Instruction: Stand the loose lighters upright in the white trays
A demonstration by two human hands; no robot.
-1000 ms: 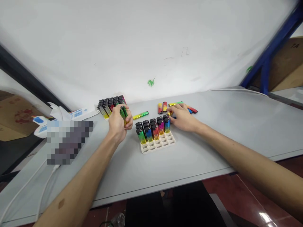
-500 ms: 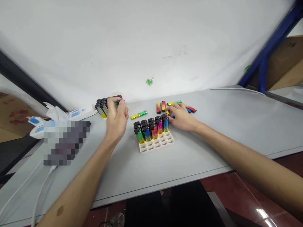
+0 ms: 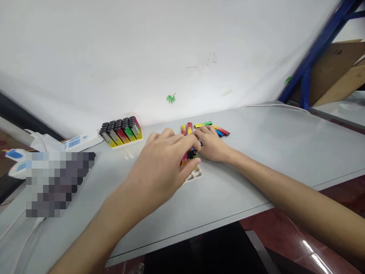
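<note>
My left hand [image 3: 164,163] is closed on a lighter [image 3: 193,154] with a black top, its thumb and forefinger around the upper part. It holds the lighter upright over the near white holder tray [image 3: 197,173], at the tray's right side. Most of that tray and the colourful lighters standing in it are hidden behind this hand. My right hand [image 3: 212,144] rests just beyond the tray with its fingers curled down among loose lighters. Whatever its fingertips grip is hidden. Red-and-yellow lighters [image 3: 189,128] lie beside those fingers.
A full tray of lighters [image 3: 122,133] stands at the back left by the wall. Left of it are a white power strip [image 3: 75,141] and a blurred-out dark object [image 3: 62,182] with a cable. More loose lighters [image 3: 221,130] lie beyond my right hand.
My left hand has come from the full back-left tray to the near tray, bringing a lighter. My right hand stays by the loose lighters. The view has shifted slightly.
</note>
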